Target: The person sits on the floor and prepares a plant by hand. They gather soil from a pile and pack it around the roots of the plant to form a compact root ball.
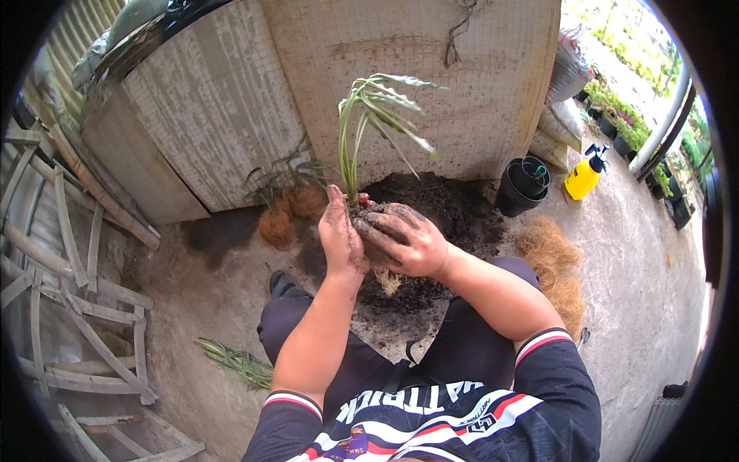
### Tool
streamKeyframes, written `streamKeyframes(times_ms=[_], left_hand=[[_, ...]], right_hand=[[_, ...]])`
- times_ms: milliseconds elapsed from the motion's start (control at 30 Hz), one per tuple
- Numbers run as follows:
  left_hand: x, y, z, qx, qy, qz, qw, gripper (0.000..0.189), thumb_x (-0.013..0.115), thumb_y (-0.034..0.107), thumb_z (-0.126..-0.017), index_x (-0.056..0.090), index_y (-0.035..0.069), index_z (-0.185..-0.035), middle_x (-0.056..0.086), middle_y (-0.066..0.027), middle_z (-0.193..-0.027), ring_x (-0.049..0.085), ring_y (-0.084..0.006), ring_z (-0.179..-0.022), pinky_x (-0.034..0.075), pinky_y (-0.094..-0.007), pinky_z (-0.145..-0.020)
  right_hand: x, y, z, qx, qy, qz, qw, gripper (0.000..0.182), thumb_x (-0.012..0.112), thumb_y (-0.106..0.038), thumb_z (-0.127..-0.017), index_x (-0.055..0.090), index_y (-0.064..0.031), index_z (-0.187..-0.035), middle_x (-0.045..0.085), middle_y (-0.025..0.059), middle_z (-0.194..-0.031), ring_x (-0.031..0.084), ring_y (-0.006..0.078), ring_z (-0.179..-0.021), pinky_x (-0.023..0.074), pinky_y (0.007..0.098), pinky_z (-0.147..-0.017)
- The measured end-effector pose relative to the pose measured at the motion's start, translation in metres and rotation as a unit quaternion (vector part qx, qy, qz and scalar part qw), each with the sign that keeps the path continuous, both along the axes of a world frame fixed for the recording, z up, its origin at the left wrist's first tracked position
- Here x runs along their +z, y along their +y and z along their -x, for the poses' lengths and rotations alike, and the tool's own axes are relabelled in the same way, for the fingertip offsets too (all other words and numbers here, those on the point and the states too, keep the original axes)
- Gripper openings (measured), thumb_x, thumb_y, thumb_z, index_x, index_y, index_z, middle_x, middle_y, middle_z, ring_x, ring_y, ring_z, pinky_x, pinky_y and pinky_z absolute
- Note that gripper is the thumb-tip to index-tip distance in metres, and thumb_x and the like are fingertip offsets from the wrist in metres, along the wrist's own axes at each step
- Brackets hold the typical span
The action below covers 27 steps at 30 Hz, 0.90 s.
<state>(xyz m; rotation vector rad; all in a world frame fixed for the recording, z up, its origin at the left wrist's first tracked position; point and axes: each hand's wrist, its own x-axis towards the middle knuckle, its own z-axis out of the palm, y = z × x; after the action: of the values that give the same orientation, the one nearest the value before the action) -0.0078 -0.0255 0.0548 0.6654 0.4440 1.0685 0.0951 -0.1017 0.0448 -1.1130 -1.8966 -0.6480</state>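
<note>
Both of my hands, smeared with dark soil, are cupped around the root ball of a leafy plant. My left hand presses its palm against the left side, fingers pointing up. From the right, my right hand curls its fingers over the soil. Long green leaves rise from the root ball and droop to the right. Pale roots hang out below my hands. Under and beyond them, a heap of dark soil lies on the concrete floor between my legs and the wall panel.
Fibre-wrapped plants stand ahead on the left. Stacked black pots and a yellow pump sprayer are at right, with a pile of brown coconut fibre nearer me. Cut leaves lie at left by a wooden frame.
</note>
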Motion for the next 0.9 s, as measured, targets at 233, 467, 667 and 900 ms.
streamKeyframes(times_ms=[233,467,667,900], left_hand=[[0.002,0.015,0.008,-0.012,0.027,0.027,0.999,0.040,0.055,0.044,-0.081,0.047,0.005,-0.080,0.050,-0.0053,-0.069,0.049,-0.0146,-0.057,0.043,-0.0286,-0.048],[-0.008,0.015,0.007,-0.011,0.048,0.022,0.999,0.048,0.056,0.053,-0.076,0.047,0.007,-0.081,0.049,-0.0042,-0.070,0.048,-0.0146,-0.053,0.043,-0.0274,-0.048],[0.015,0.005,0.008,-0.016,-0.062,0.085,0.994,0.050,0.050,0.056,-0.079,0.050,0.007,-0.079,0.054,-0.0090,-0.071,0.054,-0.0199,-0.064,0.046,-0.0311,-0.054],[0.002,0.018,0.014,-0.079,-0.085,0.103,0.988,0.035,0.045,0.044,-0.086,0.047,0.009,-0.085,0.056,-0.0108,-0.077,0.055,-0.0224,-0.069,0.047,-0.0332,-0.057]], right_hand=[[0.009,-0.007,-0.017,0.006,0.121,-0.027,0.992,0.034,0.065,-0.007,-0.064,0.061,-0.0010,-0.097,0.058,0.0141,-0.097,0.057,0.0283,-0.088,0.0462,0.0380,-0.080],[-0.001,-0.004,-0.007,0.027,0.181,0.004,0.983,0.034,0.065,-0.008,-0.066,0.060,-0.0006,-0.098,0.057,0.0155,-0.096,0.055,0.0314,-0.088,0.0437,0.0403,-0.082],[-0.003,-0.002,-0.004,0.048,0.163,0.024,0.985,0.033,0.066,-0.011,-0.068,0.059,-0.0016,-0.098,0.056,0.0154,-0.096,0.055,0.0315,-0.087,0.0436,0.0408,-0.082],[-0.002,0.000,-0.005,0.034,0.179,0.024,0.983,0.029,0.066,-0.011,-0.069,0.060,-0.0021,-0.096,0.057,0.0147,-0.093,0.055,0.0313,-0.086,0.0441,0.0402,-0.080]])
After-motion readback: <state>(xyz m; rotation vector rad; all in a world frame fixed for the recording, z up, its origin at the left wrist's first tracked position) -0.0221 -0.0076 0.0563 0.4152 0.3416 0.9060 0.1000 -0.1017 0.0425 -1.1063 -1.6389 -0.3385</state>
